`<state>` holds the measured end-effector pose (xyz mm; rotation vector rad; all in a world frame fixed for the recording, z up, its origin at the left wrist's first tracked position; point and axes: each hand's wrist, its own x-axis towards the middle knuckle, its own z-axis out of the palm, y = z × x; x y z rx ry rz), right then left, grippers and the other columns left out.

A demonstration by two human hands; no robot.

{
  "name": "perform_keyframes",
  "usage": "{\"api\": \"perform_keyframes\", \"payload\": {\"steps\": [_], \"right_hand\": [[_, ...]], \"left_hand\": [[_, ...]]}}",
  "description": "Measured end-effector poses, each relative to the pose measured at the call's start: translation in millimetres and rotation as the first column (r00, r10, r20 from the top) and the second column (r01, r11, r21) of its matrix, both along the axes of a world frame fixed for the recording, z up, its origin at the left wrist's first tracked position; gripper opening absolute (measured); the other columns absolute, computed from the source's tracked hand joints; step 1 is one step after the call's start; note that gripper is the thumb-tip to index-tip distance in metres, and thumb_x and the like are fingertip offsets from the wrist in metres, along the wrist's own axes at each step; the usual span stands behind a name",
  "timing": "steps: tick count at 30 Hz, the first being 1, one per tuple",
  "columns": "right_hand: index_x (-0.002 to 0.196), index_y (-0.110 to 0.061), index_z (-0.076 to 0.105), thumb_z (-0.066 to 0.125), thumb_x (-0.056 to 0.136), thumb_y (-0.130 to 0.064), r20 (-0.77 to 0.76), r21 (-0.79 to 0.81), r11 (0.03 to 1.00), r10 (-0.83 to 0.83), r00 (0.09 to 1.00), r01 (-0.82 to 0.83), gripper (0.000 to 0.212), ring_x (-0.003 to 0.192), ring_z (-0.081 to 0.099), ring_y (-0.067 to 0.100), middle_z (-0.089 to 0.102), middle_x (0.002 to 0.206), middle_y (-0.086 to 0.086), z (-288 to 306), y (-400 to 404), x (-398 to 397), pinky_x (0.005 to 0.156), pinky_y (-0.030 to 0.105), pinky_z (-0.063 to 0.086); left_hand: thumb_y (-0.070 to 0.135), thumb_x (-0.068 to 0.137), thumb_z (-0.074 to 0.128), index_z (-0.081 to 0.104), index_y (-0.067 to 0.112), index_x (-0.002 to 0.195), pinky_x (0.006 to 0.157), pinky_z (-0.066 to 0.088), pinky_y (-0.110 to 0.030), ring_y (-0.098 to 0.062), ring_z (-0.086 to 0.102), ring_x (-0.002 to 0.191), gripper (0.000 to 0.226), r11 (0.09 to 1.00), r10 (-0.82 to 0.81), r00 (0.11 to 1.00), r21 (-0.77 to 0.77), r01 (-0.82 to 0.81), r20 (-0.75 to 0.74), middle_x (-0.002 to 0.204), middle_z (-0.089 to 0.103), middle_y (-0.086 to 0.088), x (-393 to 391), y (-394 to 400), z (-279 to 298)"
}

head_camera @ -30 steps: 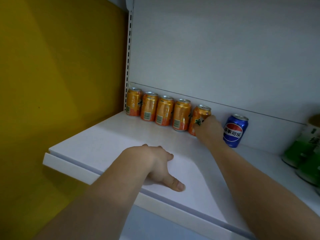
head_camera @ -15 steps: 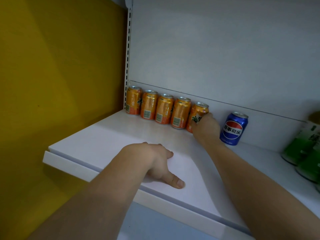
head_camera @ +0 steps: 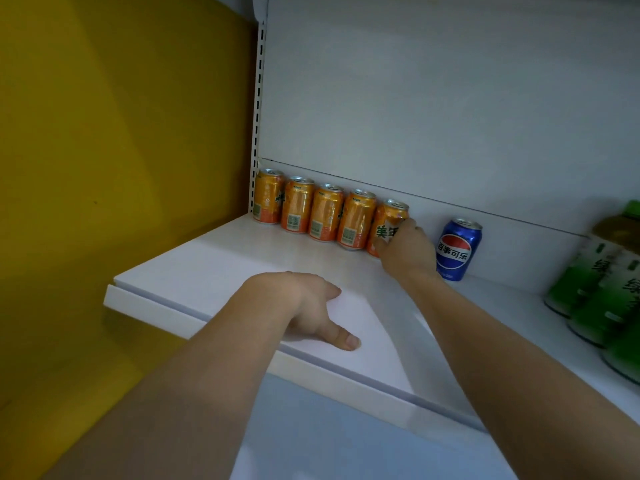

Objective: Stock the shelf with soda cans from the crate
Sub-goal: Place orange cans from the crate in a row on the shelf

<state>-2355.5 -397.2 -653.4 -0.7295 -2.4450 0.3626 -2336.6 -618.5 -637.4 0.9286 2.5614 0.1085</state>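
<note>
Five orange cans (head_camera: 327,213), one blue can (head_camera: 457,249) at its 3 o'clock. Right hand (head_camera: 407,251) grips fifth orange can (head_camera: 386,226); left hand (head_camera: 304,306) lies loosely curled on shelf (head_camera: 214,268).

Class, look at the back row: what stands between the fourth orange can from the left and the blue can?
In the head view, a fifth orange can, gripped by the right hand, stands there, ahead of the blue can; the fourth orange can is beside it.

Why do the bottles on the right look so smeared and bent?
Head view: the wide lens stretches and softens the edges, so the green bottles blur and lean; the orange cans near the middle stay sharp; lighting is dim and even, no glare.
</note>
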Motion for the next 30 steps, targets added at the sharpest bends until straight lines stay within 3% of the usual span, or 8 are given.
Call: {"api": "perform_keyframes", "payload": {"steps": [5,9,12,16,20,23,26,30], "right_hand": [[0.12,-0.011,0.054,0.055,0.095,-0.045,-0.036,0.057,0.988,0.148,0.988,-0.146,0.043,0.086,0.062,0.027,0.063,0.104,0.011,9,-43,48,0.068,0.035,0.05],[0.108,-0.01,0.064,0.059,0.095,-0.035,-0.283,0.236,0.929,0.346,0.894,-0.285,0.029,0.093,0.063,0.03,0.068,0.102,0.01,-9,-104,100,0.072,0.037,0.051],[0.106,-0.009,0.068,0.062,0.095,-0.023,-0.45,0.327,0.867,0.492,0.745,-0.375,0.02,0.096,0.059,0.023,0.069,0.101,0.005,-38,-161,152,0.08,0.031,0.046],[0.107,-0.01,0.068,0.063,0.093,-0.021,-0.368,0.13,0.812,0.572,0.733,-0.569,0.018,0.087,0.058,0.013,0.067,0.098,-0.001,-131,-220,203,0.072,0.024,0.046],[0.122,-0.017,0.063,0.061,0.094,-0.031,0.049,-0.204,0.78,0.612,0.789,-0.592,0.032,0.096,0.061,0.013,0.068,0.107,-0.003,-246,-256,237,0.077,0.025,0.05],[0.124,-0.024,0.06,0.056,0.096,-0.037,0.389,-0.382,0.757,0.652,0.651,-0.53,0.032,0.102,0.061,0.015,0.066,0.111,-0.005,-310,-272,258,0.081,0.027,0.053],[0.103,-0.023,0.06,0.054,0.093,-0.034,0.586,-0.432,0.753,0.653,0.481,-0.497,0.016,0.091,0.062,0.019,0.062,0.098,-0.003,-348,-281,278,0.072,0.036,0.054],[0.127,-0.013,0.054,0.056,0.088,-0.023,0.781,-0.373,0.726,0.582,0.228,-0.578,0.04,0.114,0.052,0.031,0.061,0.121,0.011,-386,-288,300,0.086,0.04,0.051]], "left_hand": [[0.078,0.078,0.059,0.022,0.031,0.157,0.12,0.023,-0.052,-0.022,0.021,0.15,0.1,0.948,0.083,0.979,0.317,-0.019,-0.188,0.164,0.022,-0.001,22,-23,-28],[0.032,0.095,0.064,0.055,0.019,0.136,0.104,0.041,-0.024,-0.011,0.051,0.126,0.044,0.508,0.317,0.912,0.858,0.068,-0.259,0.137,0.055,0.004,69,-65,-72],[0.025,0.095,0.063,0.06,0.016,0.123,0.096,0.043,-0.015,-0.005,0.054,0.113,0.029,0.316,0.451,0.875,0.948,0.029,-0.177,0.118,0.06,0.009,105,-106,-118],[0.034,0.097,0.059,0.06,0.021,0.122,0.09,0.05,-0.025,-0.004,0.059,0.105,0.028,0.565,0.395,0.919,0.783,-0.26,0.02,0.11,0.065,0.009,138,-166,-213],[0.041,0.095,0.058,0.06,0.032,0.097,0.084,0.056,-0.036,-0.006,0.064,0.088,0.01,0.805,0.351,0.884,0.383,-0.453,0.309,0.093,0.066,0.013,173,-211,-293],[0.043,0.095,0.058,0.062,0.026,0.095,0.086,0.055,-0.039,-0.014,0.064,0.089,0.017,0.866,0.384,0.81,0.131,-0.482,0.444,0.093,0.069,0.005,192,-229,-340],[0.04,0.097,0.055,0.065,0.022,0.111,0.085,0.049,-0.034,-0.02,0.062,0.103,0.025,0.884,0.357,0.736,0.048,-0.466,0.576,0.108,0.068,0.001,209,-230,-369],[0.019,0.101,0.043,0.061,0.017,0.127,0.095,0.047,-0.034,-0.027,0.058,0.114,0.031,0.891,0.341,0.692,0.016,-0.454,0.636,0.123,0.061,-0.006,226,-221,-388]]}}
